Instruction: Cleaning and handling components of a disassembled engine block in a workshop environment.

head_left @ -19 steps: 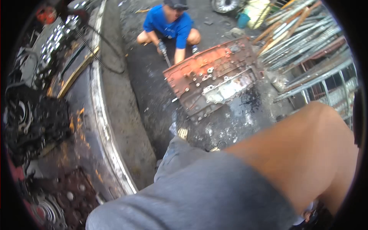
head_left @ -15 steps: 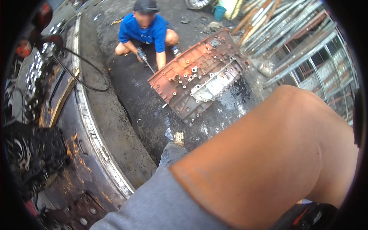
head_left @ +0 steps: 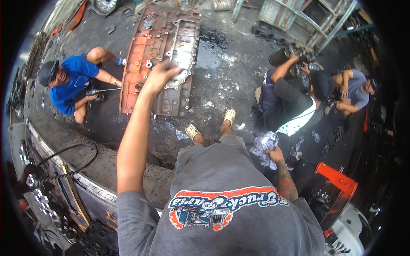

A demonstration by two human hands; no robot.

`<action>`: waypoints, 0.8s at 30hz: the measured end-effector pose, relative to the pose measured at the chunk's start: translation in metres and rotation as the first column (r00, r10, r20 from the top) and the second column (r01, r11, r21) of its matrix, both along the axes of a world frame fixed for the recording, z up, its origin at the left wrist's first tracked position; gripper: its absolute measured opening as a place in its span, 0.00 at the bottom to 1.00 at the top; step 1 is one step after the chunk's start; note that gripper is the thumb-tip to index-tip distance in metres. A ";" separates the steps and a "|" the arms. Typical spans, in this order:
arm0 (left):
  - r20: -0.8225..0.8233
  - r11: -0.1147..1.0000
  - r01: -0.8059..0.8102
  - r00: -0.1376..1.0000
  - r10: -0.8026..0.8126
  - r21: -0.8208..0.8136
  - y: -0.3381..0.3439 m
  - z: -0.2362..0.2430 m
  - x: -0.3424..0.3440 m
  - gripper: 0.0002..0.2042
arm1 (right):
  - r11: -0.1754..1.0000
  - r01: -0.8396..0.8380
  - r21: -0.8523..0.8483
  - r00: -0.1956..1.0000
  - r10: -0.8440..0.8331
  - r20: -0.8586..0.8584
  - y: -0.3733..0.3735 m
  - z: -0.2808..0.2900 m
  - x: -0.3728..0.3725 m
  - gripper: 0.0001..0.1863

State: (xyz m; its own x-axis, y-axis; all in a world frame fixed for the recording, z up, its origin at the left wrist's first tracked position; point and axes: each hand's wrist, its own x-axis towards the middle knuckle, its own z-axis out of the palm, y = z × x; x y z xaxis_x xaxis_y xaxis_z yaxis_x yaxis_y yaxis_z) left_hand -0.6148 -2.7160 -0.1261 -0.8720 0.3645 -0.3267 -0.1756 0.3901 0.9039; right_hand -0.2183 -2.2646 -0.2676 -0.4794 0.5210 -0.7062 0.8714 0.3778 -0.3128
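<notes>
Visibly, right hand (head_left: 274, 154) clutched rag (head_left: 264, 145) at four o'clock; left hand (head_left: 162, 77), grip unclear, overlapped block (head_left: 160, 48) at eleven.

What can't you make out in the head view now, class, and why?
In the head view:
- Left hand: blurred; contact with the engine block unclear.
- Right hand: fingers partly hidden by the white cloth.
- Co-worker's power tool: tip hidden by the block.
- Wheel: cut off by the top edge.

head cam, left of two | facing down (fisheye, edges bowed) | wearer's grey shirt (head_left: 226, 179) close below
</notes>
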 end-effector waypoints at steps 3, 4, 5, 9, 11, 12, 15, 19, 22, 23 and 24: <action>0.361 0.962 -0.225 0.919 0.157 0.154 -0.084 -0.131 0.075 0.11 | 0.999 0.012 -0.051 0.998 -0.009 0.060 0.000 -0.009 0.020 0.39; 0.427 0.974 -0.210 0.890 0.157 0.081 -0.106 -0.161 0.105 0.10 | 1.000 0.006 -0.024 0.992 -0.003 0.125 0.000 -0.012 0.025 0.40; 0.449 0.950 -0.313 0.851 0.273 0.016 -0.117 -0.184 0.139 0.10 | 0.999 0.006 0.045 0.985 -0.014 0.172 -0.001 -0.013 0.029 0.42; 0.586 0.914 -0.188 0.716 0.379 -0.360 -0.142 -0.222 0.241 0.17 | 0.998 -0.046 -0.038 0.974 0.053 0.219 -0.004 -0.008 0.031 0.40; 0.612 0.884 0.015 0.727 0.311 -0.468 -0.146 -0.226 0.273 0.19 | 0.992 0.024 -0.127 0.969 0.008 0.245 -0.006 -0.002 0.025 0.37; 0.641 0.865 0.038 0.688 0.340 -0.500 -0.147 -0.228 0.282 0.20 | 0.977 0.035 -0.210 0.973 0.015 0.230 -0.006 0.000 0.019 0.33; 0.698 0.877 0.040 0.622 0.353 -0.479 -0.147 -0.236 0.286 0.20 | 0.960 0.035 -0.279 0.977 0.026 0.214 -0.008 0.007 0.003 0.29; 0.558 0.934 -0.156 0.766 0.319 -0.321 -0.142 -0.238 0.249 0.17 | 0.962 -0.025 -0.274 0.964 0.096 0.249 -0.013 0.024 -0.019 0.30; 0.473 0.928 -0.167 0.822 0.318 -0.334 -0.140 -0.231 0.211 0.15 | 0.964 -0.101 -0.245 0.928 0.180 0.326 -0.018 0.039 -0.030 0.36; 0.463 0.949 -0.197 0.836 0.295 -0.248 -0.142 -0.227 0.201 0.15 | 0.973 -0.169 -0.158 0.921 0.212 0.326 -0.020 0.045 -0.031 0.38; 0.419 0.943 -0.204 0.856 0.302 -0.262 -0.142 -0.224 0.195 0.17 | 0.982 -0.152 -0.116 0.915 0.184 0.358 -0.024 0.048 -0.032 0.39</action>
State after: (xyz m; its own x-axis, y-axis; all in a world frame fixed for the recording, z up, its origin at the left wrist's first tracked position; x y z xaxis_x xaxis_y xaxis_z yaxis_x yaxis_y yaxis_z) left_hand -0.4202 -2.8579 -0.3505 -0.6664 0.0356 -0.7447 -0.6585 0.4403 0.6104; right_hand -0.2502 -2.2884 -0.2195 -0.2546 0.3866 -0.8864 0.8568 0.5152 -0.0213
